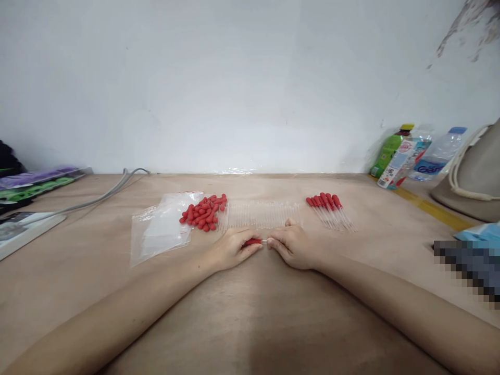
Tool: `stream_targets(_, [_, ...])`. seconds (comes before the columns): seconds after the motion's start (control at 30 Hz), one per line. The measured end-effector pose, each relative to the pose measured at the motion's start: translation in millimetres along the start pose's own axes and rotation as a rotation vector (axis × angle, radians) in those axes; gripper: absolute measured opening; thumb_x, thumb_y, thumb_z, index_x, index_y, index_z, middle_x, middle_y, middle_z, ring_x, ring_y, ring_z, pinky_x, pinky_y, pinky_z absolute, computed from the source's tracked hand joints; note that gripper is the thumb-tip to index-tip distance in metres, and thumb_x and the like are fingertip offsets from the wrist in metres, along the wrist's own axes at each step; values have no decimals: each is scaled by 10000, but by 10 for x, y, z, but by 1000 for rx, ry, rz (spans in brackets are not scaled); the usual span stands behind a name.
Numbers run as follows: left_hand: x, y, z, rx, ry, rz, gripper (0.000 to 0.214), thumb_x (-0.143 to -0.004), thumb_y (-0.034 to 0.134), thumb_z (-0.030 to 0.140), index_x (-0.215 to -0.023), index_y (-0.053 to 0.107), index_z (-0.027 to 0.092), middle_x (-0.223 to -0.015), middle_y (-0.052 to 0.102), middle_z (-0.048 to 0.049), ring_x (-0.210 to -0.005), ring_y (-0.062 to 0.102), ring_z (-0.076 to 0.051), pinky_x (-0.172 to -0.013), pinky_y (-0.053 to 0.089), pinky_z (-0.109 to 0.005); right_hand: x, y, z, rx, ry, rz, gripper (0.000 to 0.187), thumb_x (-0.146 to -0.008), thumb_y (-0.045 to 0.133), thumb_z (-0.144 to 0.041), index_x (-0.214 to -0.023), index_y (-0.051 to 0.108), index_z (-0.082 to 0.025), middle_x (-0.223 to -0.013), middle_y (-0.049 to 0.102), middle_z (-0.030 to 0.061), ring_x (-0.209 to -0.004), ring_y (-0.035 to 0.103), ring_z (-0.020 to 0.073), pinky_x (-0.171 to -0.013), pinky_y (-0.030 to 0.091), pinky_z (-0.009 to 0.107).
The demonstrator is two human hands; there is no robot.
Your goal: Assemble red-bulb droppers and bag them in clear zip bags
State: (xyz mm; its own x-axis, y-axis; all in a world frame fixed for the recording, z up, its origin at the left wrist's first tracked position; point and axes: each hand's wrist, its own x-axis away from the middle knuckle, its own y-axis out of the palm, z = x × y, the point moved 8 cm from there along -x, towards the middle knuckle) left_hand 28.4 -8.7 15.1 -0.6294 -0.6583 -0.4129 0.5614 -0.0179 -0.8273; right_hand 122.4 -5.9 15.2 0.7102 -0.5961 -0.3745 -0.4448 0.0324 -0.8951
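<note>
My left hand point(234, 249) is closed around a red rubber dropper bulb point(253, 241). A glass dropper tube point(264, 241) is pinched in my right hand point(291, 244), and its end meets the bulb's open end. How far the tube sits inside the bulb cannot be seen. Behind my hands lies a row of clear glass tubes point(258, 213). To its left is a heap of loose red bulbs point(203, 212), partly on clear plastic bags point(162, 226). Several droppers with red bulbs fitted point(330, 208) lie side by side at the right.
Bottles point(390, 151) stand at the back right beside a beige hat point(474, 177). A blue packet point(478, 233) and a blurred dark item lie at the right edge. On the left are a grey cable point(105, 195), a white box point(31, 232) and purple and green packages point(42, 182).
</note>
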Motion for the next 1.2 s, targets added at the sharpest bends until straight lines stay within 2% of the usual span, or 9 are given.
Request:
stream_targets(0.17, [18, -117, -61, 21, -40, 128, 321, -793, 552, 316, -1082, 500, 187, -937, 555, -56, -732, 536, -142, -618, 456, -248, 20, -157, 95, 122, 51, 41, 210, -858, 410, -236, -761, 587, -181, -779, 648, 22, -730, 542, 147, -708, 254, 314])
stream_targets(0.23, [41, -173, -90, 13, -74, 192, 401, -782, 564, 306, -1148, 447, 191, -1002, 507, -72, -742, 520, -137, -581, 462, -233, 57, -296, 300, 208, 185, 112, 201, -843, 423, -240, -780, 605, -186, -793, 656, 31, -745, 548, 163, -702, 248, 320])
stream_targets(0.33, [53, -179, -89, 6, -82, 189, 359, -796, 538, 268, -1139, 453, 206, -1020, 480, -71, -761, 501, -136, -557, 457, -217, 173, -545, 689, 459, 443, 199, 234, -830, 399, -231, -750, 609, -166, -752, 657, 66, -709, 549, 192, -666, 232, 327])
stream_targets(0.43, [46, -154, -77, 32, -76, 155, 319, -804, 517, 251, -1118, 469, 221, -1011, 477, -62, -748, 491, -132, -548, 450, -216, 297, -731, 996, 698, 620, 192, 296, -848, 348, -258, -733, 596, -143, -748, 650, 103, -667, 553, 203, -640, 211, 331])
stream_targets(0.53, [36, -145, -82, 49, -82, 140, 297, -801, 514, 253, -1094, 486, 222, -997, 472, -58, -739, 486, -131, -542, 446, -218, 396, -816, 1177, 809, 712, 174, 274, -839, 342, -242, -797, 586, -124, -773, 644, 127, -667, 563, 215, -627, 201, 332])
stream_targets(0.8, [32, -125, -93, 21, -81, 109, 264, -808, 504, 246, -1070, 496, 217, -1027, 474, -61, -750, 485, -130, -593, 452, -234, 446, -721, 1221, 794, 719, 148, 192, -782, 407, -188, -795, 592, -138, -712, 631, 106, -649, 566, 208, -641, 199, 349])
stream_targets(0.97, [24, -116, -85, 25, -88, 85, 231, -811, 501, 250, -1038, 514, 210, -1025, 476, -57, -718, 488, -120, -607, 453, -241, 488, -717, 1309, 720, 830, 102, 224, -786, 411, -228, -695, 599, -147, -669, 626, 101, -601, 555, 202, -663, 214, 366])
stream_targets(1.1, [19, -111, -73, 36, -82, 76, 226, -816, 492, 241, -1039, 516, 209, -1023, 478, -61, -729, 491, -125, -625, 454, -248, 426, -726, 1196, 666, 728, 216, 277, -817, 360, -267, -738, 606, -168, -762, 639, 94, -661, 547, 202, -690, 218, 379])
stream_targets(1.2, [20, -111, -78, 39, -76, 82, 224, -816, 494, 237, -1036, 516, 202, -1015, 482, -62, -729, 496, -123, -628, 452, -247, 383, -631, 1162, 547, 745, 224, 289, -803, 380, -310, -695, 616, -183, -719, 629, 74, -731, 540, 224, -716, 232, 380])
